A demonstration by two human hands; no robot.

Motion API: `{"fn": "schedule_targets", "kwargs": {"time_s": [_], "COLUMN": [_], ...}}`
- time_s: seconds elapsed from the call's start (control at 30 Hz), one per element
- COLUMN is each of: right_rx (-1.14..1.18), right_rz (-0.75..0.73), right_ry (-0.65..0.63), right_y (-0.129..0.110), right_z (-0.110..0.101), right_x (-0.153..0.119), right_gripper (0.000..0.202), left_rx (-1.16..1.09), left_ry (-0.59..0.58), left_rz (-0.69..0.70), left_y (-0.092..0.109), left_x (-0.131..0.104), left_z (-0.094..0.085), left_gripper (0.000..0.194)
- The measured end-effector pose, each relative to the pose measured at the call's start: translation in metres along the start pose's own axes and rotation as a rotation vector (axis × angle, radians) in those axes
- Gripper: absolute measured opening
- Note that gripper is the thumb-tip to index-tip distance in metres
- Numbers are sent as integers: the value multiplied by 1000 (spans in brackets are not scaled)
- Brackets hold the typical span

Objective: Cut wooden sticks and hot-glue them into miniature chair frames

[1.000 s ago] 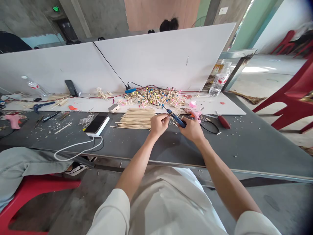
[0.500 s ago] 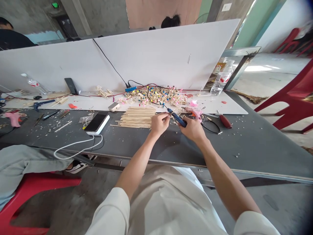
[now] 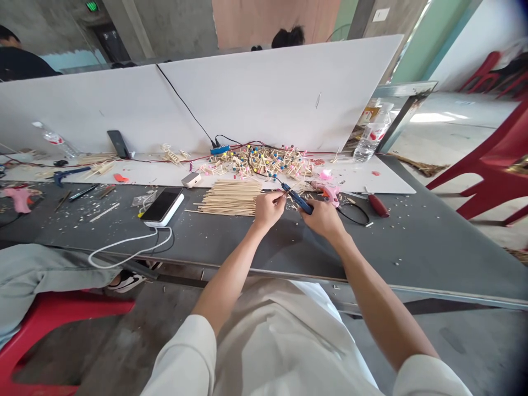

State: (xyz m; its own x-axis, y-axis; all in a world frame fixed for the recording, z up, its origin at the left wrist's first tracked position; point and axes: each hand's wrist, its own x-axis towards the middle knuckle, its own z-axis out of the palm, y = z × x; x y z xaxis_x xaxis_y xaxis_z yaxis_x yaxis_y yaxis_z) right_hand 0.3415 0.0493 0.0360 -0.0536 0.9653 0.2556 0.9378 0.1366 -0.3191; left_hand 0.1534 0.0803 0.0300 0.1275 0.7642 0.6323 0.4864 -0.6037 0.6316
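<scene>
Blue tool grasped in right hand, left hand curled beside it (hold unclear), 2 forearms slanting inward.

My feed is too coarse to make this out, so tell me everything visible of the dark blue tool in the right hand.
The dark blue tool is slim and elongated, apparently plastic or coated metal. The right hand grips its near end; from there it slants forward and leftward, its far part beside the fingertips of the left hand. Whether those touch it is unclear, as is whether the thin black cable joins it. Finer parts are too small to tell.
</scene>
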Motion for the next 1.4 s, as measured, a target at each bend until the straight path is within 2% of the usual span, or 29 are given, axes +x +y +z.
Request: {"fn": "schedule_targets", "kwargs": {"time_s": [0.63,0.97,1.4], "right_rx": [-49,-52,-48], "right_rz": [22,29,5], "right_ry": [-45,-60,-78], "right_y": [-3,-2,-2], "right_z": [0,2,1], "right_x": [8,11,15], "right_gripper": [29,31,35], "left_rx": [-38,-7,13], "left_ry": [19,17,31], "left_rz": [-119,-114,-135], "left_y": [-9,-9,-9], "left_x": [-1,-1,0], "left_z": [7,7,7], "left_gripper": [35,38,31]}}
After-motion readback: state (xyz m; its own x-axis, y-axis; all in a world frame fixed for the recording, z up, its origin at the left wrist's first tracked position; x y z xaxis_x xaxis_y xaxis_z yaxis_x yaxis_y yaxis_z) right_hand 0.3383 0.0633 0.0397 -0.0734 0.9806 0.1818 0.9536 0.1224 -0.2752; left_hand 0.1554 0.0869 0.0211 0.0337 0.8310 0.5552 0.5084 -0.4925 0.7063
